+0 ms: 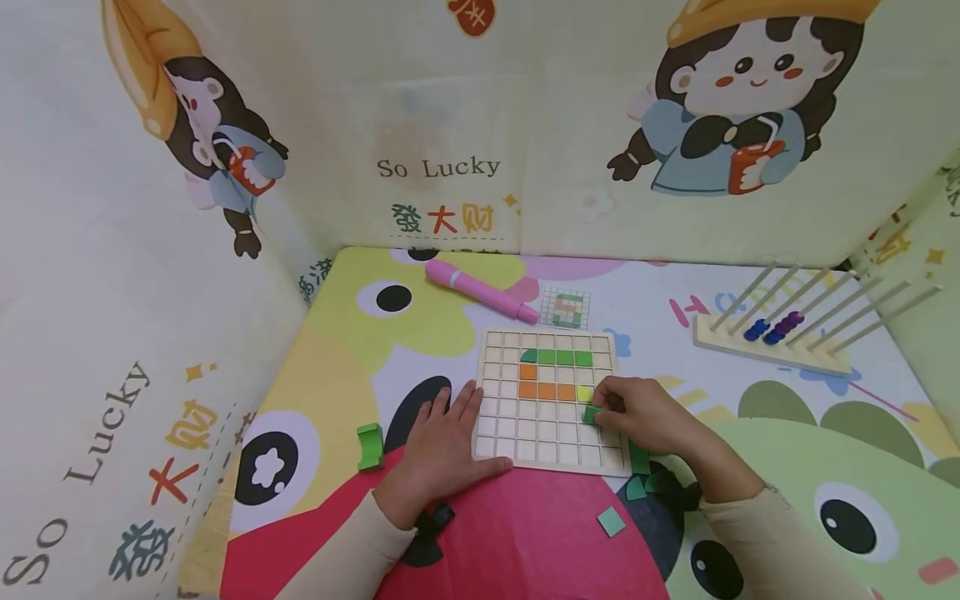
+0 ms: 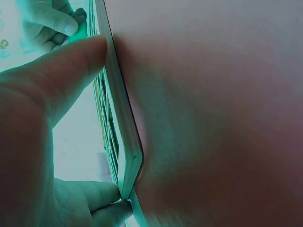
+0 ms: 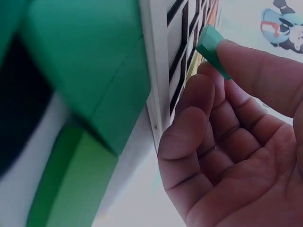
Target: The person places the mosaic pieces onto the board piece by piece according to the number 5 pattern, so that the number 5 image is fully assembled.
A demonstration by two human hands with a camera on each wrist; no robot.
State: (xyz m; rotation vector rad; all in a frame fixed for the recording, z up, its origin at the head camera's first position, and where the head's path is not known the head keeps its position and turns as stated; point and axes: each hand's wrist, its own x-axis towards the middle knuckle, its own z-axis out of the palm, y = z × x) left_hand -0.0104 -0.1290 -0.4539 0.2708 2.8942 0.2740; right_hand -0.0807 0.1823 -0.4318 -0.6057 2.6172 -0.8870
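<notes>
A wooden grid board (image 1: 525, 429) lies on the patterned table cover. In its upper cells sit a row of green tiles (image 1: 558, 357) with a darker rounded tile (image 1: 528, 356) at the left end, several orange tiles (image 1: 547, 391) and a yellow tile (image 1: 584, 393). My right hand (image 1: 641, 410) pinches a small green tile (image 3: 211, 49) between thumb and fingertips, just below the yellow one, over the board's right side. Whether that tile touches the board I cannot tell. My left hand (image 1: 438, 442) rests at the board's lower left, fingers extended, thumb (image 2: 78, 61) against its edge.
Behind the board lie a pink pen-shaped stick (image 1: 482, 292) and a pattern card (image 1: 566, 308). A peg stand (image 1: 772, 346) with beads stands at back right. Green blocks (image 1: 639, 458) crowd the right forearm; a pale green tile (image 1: 611, 522) and a notched green block (image 1: 370, 447) lie apart.
</notes>
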